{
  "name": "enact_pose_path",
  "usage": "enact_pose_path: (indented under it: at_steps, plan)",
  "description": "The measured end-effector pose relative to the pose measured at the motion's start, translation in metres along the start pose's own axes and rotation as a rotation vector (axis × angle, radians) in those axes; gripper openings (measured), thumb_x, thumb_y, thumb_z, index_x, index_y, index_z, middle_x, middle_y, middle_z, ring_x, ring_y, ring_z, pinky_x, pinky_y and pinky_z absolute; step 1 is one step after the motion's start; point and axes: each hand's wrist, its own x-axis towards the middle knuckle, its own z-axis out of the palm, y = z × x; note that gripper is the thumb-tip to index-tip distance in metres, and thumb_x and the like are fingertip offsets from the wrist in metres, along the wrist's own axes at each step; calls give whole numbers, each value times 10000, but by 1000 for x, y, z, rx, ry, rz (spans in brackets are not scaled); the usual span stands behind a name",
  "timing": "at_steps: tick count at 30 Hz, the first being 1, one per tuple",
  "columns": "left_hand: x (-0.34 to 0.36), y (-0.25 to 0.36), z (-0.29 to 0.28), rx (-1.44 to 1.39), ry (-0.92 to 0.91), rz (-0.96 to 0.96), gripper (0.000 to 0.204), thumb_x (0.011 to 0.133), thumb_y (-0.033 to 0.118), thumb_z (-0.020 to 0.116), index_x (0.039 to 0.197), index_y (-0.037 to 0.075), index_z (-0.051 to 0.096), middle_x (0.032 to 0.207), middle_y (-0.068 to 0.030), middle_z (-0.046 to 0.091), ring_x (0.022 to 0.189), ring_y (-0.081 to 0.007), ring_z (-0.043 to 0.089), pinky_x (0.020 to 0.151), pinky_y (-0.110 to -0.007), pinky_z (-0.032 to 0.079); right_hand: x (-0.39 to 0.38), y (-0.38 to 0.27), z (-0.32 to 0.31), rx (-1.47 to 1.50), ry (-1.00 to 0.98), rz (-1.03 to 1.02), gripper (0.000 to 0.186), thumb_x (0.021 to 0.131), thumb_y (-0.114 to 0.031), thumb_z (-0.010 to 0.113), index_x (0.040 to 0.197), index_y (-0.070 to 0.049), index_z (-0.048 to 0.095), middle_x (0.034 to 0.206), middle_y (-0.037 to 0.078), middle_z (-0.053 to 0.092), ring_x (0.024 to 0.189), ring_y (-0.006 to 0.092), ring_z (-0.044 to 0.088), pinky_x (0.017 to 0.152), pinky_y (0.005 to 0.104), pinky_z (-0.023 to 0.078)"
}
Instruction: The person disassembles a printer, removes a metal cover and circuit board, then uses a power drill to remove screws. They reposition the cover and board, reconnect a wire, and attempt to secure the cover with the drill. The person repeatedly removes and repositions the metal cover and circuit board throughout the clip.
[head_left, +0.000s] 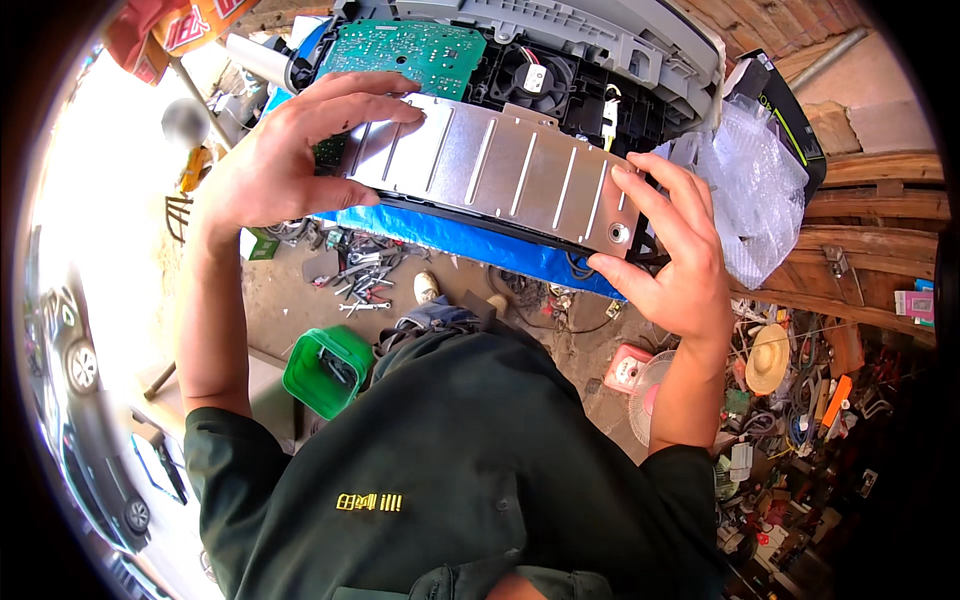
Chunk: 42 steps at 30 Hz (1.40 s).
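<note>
A shiny ribbed metal plate [500, 165] spans the near side of an opened machine with a grey plastic casing [620, 45]. My left hand [300, 150] grips the plate's left end, fingers over the top and thumb along its near edge. At the other end my right hand [675, 245] has its fingertips on the plate's right part and its thumb at the near corner, beside a screw hole. Behind the plate show a green circuit board [400, 55], a small black fan [535, 80] and a white connector with wires [610, 115]. The plate's underside is hidden.
A blue sheet [480, 250] lies under the machine. Loose wrenches [365, 275] and a green bucket [328, 372] are on the floor. Bubble wrap [755, 190] bulges at the right, by wooden boards [870, 200]. A straw hat [767, 358] lies among clutter at lower right.
</note>
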Motion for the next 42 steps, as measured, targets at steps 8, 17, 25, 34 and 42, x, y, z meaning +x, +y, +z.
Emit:
enact_pose_path:
  at_steps: [8,17,25,34,42]
  plan:
    - [-1,-2,-1,-30,-4,-8,711,668,128,884,1349,48,698,1538,-158,565,1421,-354,547,1179,-467,446,-2,3,5,16,54,-19,737,642,-140,948,1319,-3,691,1399,197,612,1242,421,577,1069,496,481]
    - [-5,-5,6,-87,38,0,690,681,141,882,1343,52,707,1546,-151,556,1417,-348,549,1171,-458,445,-2,-1,2,111,61,28,715,660,-124,938,1322,-5,695,1424,203,587,1223,414,586,1050,479,496]
    - [-6,-3,7,-107,49,-23,676,690,113,856,1346,55,701,1554,-146,544,1424,-340,540,1183,-448,427,-2,-4,3,105,53,55,715,678,-96,928,1345,-17,685,1445,214,568,1248,424,584,1059,483,494]
    - [-6,-1,8,-118,36,-54,674,686,94,837,1345,50,698,1559,-148,533,1441,-338,521,1194,-451,419,-6,-6,4,140,63,66,705,697,-60,908,1360,-11,673,1476,222,547,1272,424,585,1076,475,494]
    - [-4,0,6,-121,37,-23,675,690,6,826,1348,67,691,1537,-144,543,1395,-340,558,1161,-424,449,-14,7,-9,280,16,59,703,743,-31,861,1409,-1,640,1533,209,547,1382,407,562,1147,446,457]
